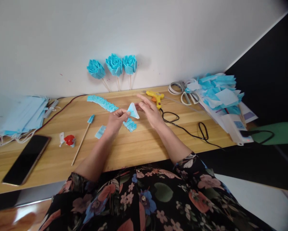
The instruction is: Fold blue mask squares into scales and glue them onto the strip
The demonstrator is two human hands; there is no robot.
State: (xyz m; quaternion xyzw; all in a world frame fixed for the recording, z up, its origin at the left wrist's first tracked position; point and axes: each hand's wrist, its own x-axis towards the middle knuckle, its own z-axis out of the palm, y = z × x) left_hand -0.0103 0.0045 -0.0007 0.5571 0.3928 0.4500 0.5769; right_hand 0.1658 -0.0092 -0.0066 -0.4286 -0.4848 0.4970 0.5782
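Pinched in my left hand (117,120) is a folded blue-and-white fabric piece (133,111), shaped like a triangle and raised over the table. Close to its right edge is my right hand (150,110), fingers stretched out and apart; whether a fingertip touches the piece I cannot tell. Below and behind the hands runs a row of folded blue pieces (102,102), partly hidden by my left hand. A flat blue square (101,132) lies by my left wrist. Further left rests a wooden stick (81,142) with a small blue bud at its tip.
Three blue fabric flowers (114,65) on sticks lean at the wall. A yellow glue gun (156,98), its cord curling right, lies behind my right hand. Scissors (190,98), tape, blue scraps (221,91) and a power strip (237,130) are right; a phone (27,158) and face masks (26,114) left.
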